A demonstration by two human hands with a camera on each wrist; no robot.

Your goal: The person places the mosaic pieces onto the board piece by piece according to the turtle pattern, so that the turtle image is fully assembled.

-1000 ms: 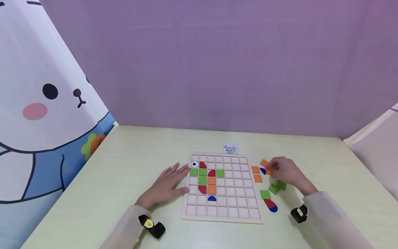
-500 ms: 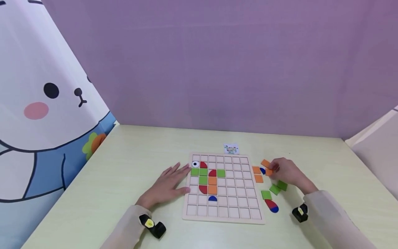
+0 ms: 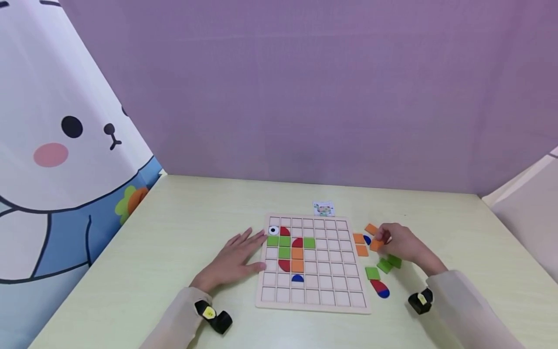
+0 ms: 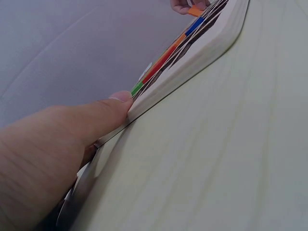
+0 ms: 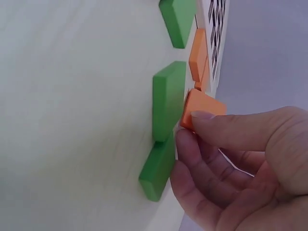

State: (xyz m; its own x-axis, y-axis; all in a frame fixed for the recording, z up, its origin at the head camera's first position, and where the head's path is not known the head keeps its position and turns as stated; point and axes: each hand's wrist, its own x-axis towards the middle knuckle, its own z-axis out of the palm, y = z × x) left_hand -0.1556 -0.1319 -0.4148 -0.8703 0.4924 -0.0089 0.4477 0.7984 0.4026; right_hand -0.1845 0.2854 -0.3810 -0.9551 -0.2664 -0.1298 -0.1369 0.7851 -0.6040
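A pale wooden grid board (image 3: 322, 295) lies on the table, with green, red, orange and blue pieces and an eye tile (image 3: 273, 230) in its left cells. My left hand (image 3: 233, 261) lies flat with fingers spread, its fingertips and thumb touching the board's left edge. To the right of the board, my right hand (image 3: 398, 240) pinches an orange square tile (image 5: 204, 107) between thumb and fingers, tilted just off the table. Around it lie other orange tiles (image 3: 362, 250), a blue half-round piece (image 3: 367, 240) and green square tiles (image 5: 168, 101).
A small printed card (image 3: 324, 209) lies behind the board's top edge. Near the board's right side sits a red and blue rounded pair of pieces (image 3: 380, 289). A purple backdrop (image 3: 305, 97) rises behind the table, and a cartoon-printed cloth (image 3: 65, 194) hangs at left.
My right hand has lifted and tilted the orange tile slightly, shifting it a little toward me. The left hand and the pieces on the board stay where they were.
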